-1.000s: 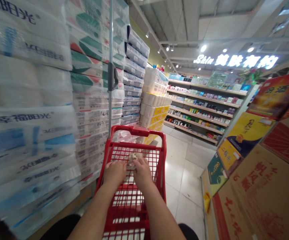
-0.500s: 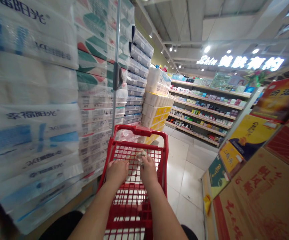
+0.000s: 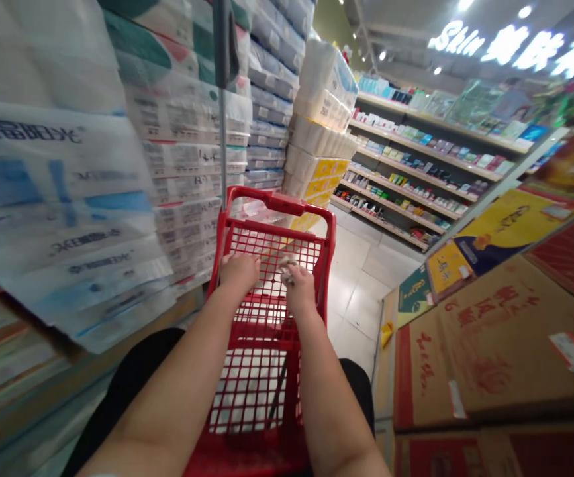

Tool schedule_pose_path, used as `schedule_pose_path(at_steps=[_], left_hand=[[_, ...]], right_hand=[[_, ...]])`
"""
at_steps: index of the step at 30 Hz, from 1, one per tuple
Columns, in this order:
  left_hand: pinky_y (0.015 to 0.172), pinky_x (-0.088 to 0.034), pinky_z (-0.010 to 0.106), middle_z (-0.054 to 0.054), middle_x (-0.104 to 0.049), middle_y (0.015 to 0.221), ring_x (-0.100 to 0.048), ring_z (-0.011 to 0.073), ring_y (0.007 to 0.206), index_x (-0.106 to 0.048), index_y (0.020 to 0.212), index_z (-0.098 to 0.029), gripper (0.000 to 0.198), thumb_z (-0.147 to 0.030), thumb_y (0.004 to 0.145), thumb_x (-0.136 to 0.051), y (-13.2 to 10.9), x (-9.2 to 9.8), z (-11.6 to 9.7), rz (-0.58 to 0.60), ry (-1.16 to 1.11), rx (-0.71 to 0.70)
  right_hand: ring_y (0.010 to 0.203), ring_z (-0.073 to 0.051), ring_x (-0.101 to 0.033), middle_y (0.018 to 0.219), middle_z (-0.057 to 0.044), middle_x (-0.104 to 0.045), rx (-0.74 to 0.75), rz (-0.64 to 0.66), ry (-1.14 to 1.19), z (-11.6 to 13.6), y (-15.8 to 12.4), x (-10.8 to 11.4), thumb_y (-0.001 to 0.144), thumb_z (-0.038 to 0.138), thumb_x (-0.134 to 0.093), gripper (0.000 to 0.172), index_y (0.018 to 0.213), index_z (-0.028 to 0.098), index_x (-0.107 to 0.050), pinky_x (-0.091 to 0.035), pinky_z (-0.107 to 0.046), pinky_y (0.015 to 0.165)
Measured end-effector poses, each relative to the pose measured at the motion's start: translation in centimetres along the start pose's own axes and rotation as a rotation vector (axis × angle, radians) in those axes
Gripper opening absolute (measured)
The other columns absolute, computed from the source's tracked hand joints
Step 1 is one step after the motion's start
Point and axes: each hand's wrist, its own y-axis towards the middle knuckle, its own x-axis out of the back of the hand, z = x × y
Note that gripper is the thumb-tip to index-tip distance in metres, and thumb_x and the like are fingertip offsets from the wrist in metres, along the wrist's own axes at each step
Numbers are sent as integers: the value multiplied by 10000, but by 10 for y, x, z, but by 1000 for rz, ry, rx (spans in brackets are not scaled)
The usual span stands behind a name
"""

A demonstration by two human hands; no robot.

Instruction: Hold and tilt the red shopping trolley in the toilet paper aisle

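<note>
A red plastic shopping cart (image 3: 330,255) with a mesh body stands in front of me, its raised frame towards the far side. My left hand (image 3: 239,270) is closed over the left part of the mesh. Its fingers curl away from view, so what they grip, if anything, is hidden. To the right, my right hand (image 3: 300,286) is closed on a small crumpled pale wad (image 3: 287,266), perhaps tissue or cloth. That wad shows at the thumb side, over the mesh.
Stacked packs of paper rolls (image 3: 63,199) rise close on the left. Cardboard cartons (image 3: 495,358) line the right side. Pale floor tiles (image 3: 351,265) run between them towards shelves of small boxes (image 3: 416,159) under a lit sign. A thin grey pole (image 3: 223,132) stands beyond the cart.
My view has tipped downward and tilted, so the cart and hands sit higher in the picture. Both hands keep much the same place over the cart, the pale wad still in the right.
</note>
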Motion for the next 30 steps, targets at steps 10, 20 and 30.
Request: schedule_pose_path(at_steps=[10,20,30], left_hand=[[947,-325,403,118,-705,995,-598,251,1000,-689,981,-150,394,-324,921,-341,-5,3,0,-7,-7,58],[890,-334,443,148,-711,906,-629,276,923,-712,909,-119,471,-336,935,-295,8,4,6,13,17,152],[913,-324,418,111,-713,920,-612,248,959,-707,913,-145,405,-327,921,-346,7,2,5,-31,-8,146]], right_hand=[[1090,-249,-498,1193,-93,-572,9,82,-63,11,-2,-4,760,42,-477,460,1149,231,-635,-414,-424,956],[1058,-256,-536,1257,-115,-515,36,184,-98,28,-3,-19,774,31,-434,484,1179,231,-608,-456,-394,881],[1144,-241,-510,1308,-115,-470,112,227,-98,32,5,-20,810,39,-441,419,1163,210,-590,-466,-348,887]])
